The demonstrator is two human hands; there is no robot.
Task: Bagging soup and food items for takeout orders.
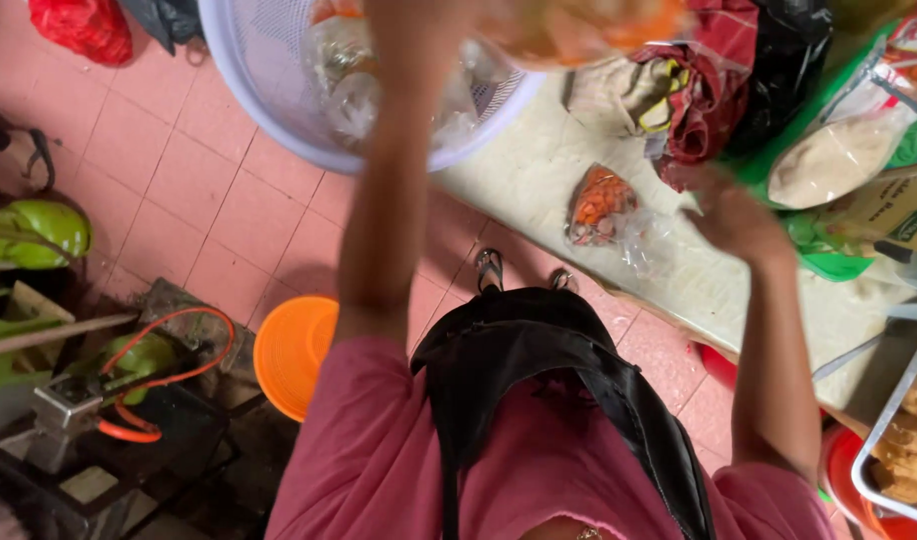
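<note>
Though blurred, left hand (419,30) over white basket (269,90), right hand (739,215) beside bagged snack (601,205); grips unreadable.

- Your left hand (419,25) is raised, blurred, over the white mesh basket (249,90) at the far left.
- Your right hand (734,215) hovers near the small bag of orange pieces (601,205) on the pale table (539,165).
- An orange bowl (291,352) sits on the pink floor, near left.

Small clear bag of orange pieces (601,205) lies on the pale tabletop (539,170). Clear pouch of whitish grain (844,155) sits upper right on a green wrapper (829,262). Beige printed pack (894,215) just below it. Clear bags (354,85) in the white basket (249,70).
</note>
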